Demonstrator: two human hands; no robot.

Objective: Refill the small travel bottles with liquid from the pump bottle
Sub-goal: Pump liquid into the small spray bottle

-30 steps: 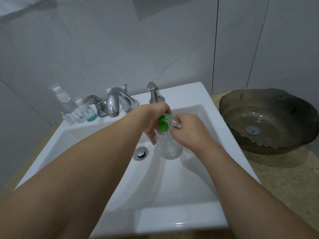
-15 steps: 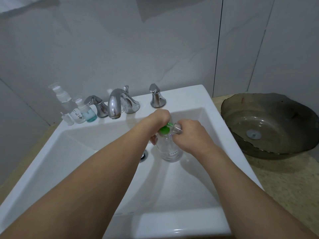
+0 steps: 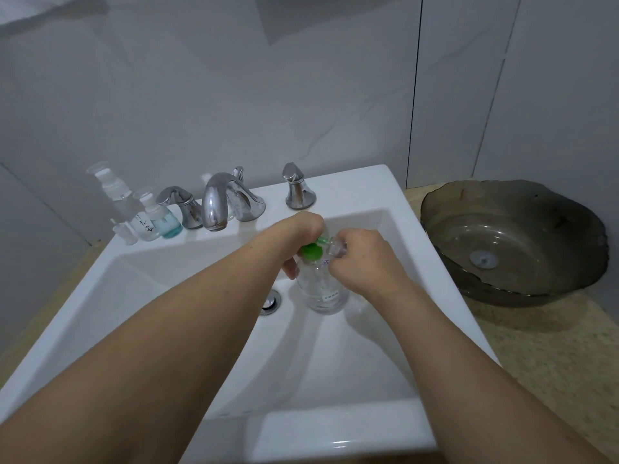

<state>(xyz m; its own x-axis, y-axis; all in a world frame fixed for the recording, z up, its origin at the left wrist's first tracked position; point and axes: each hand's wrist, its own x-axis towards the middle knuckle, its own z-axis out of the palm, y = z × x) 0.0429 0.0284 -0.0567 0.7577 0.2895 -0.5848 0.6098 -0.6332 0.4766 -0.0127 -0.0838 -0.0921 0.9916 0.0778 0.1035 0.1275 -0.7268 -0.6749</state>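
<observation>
left hand (image 3: 301,234): clamped on the green pump head (image 3: 312,251), fingers mostly hidden behind it
right hand (image 3: 363,259): pinching a small clear travel bottle (image 3: 336,246) at the spout, mouth hidden
pump bottle (image 3: 323,291): clear, upright over the white sink (image 3: 335,426), neck covered by both hands
liquid level: unreadable
ledge bottles (image 3: 147,217): back-left, labels illegible
</observation>
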